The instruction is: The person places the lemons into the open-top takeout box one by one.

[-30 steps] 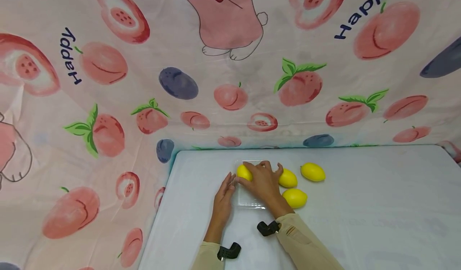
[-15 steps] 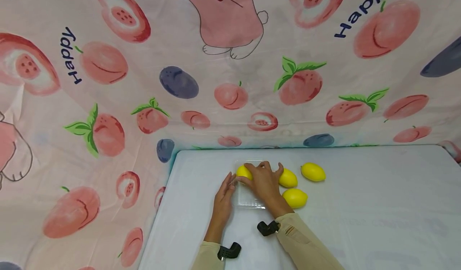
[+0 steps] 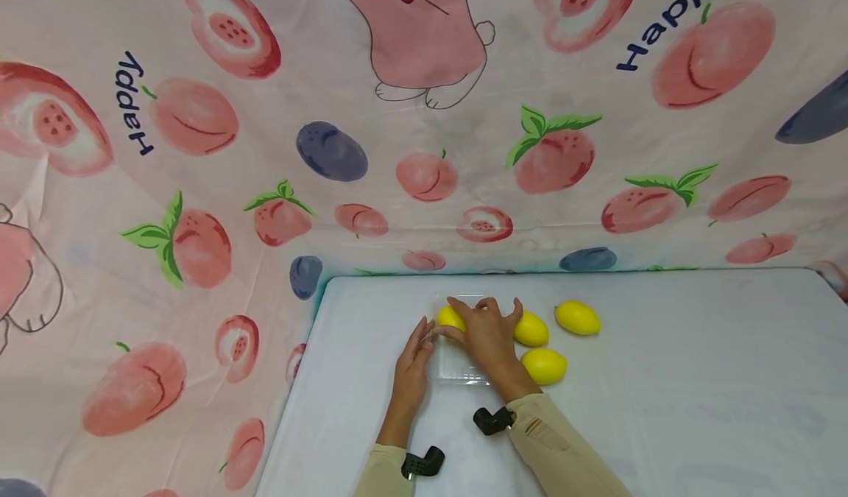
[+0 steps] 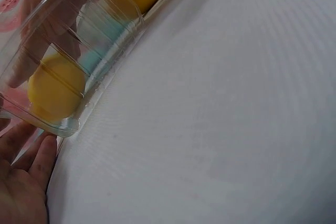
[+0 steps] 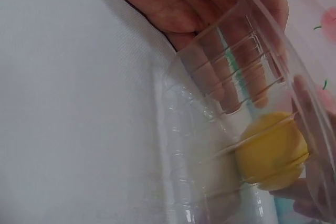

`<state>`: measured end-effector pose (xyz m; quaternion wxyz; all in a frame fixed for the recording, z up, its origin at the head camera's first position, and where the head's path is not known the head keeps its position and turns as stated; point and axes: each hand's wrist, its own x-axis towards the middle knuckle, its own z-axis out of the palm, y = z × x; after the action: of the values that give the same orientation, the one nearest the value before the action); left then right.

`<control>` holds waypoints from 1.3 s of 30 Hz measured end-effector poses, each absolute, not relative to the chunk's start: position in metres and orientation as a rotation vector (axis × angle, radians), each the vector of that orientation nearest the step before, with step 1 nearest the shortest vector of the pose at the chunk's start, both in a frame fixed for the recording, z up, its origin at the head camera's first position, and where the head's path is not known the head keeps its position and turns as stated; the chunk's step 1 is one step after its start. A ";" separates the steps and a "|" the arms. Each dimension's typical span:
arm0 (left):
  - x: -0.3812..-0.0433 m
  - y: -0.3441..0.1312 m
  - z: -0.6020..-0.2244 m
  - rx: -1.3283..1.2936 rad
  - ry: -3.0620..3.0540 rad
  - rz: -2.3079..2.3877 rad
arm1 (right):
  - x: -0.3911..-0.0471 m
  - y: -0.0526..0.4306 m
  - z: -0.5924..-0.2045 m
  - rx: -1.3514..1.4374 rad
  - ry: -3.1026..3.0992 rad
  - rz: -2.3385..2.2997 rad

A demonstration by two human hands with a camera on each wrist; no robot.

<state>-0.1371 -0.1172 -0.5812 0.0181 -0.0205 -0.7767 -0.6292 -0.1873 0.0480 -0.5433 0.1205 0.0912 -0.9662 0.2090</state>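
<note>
A clear plastic box (image 3: 458,369) stands on the white table. Inside its far left corner lies a yellow lemon (image 3: 450,318), gripped between the thumb and forefinger of my right hand (image 3: 489,339). The lemon (image 4: 56,86) shows through the clear wall in the left wrist view. My left hand (image 3: 411,370) rests against the box's left side with its fingers straight. In the right wrist view the left hand's fingers (image 5: 226,74) show through the plastic, and part of the right hand (image 5: 317,182) is beside the lemon.
Just right of the box lie two lemons, one farther back (image 3: 532,328) and one nearer (image 3: 545,366). A third lemon (image 3: 578,317) lies farther right. Behind the table (image 3: 695,379) hangs a fruit-print cloth (image 3: 371,269).
</note>
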 end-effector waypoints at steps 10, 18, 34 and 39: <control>-0.138 -0.117 -0.583 -0.065 -2.403 -1.953 | -0.185 0.054 -0.533 0.275 -2.781 0.614; -0.138 -0.117 -0.584 -0.020 -2.404 -1.959 | -0.179 0.076 -0.513 0.281 -2.751 0.758; -0.136 -0.116 -0.582 -0.001 -2.436 -1.933 | -0.176 0.177 -0.491 0.059 -2.610 0.851; -0.137 -0.115 -0.581 -0.005 -2.415 -1.956 | -0.172 0.206 -0.502 -0.029 -2.662 0.825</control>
<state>-0.1371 -0.1155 -0.5808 0.0170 -0.0017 -0.7769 -0.6293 -0.1719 0.2061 -0.5016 0.1764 -0.0103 -0.9401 0.2915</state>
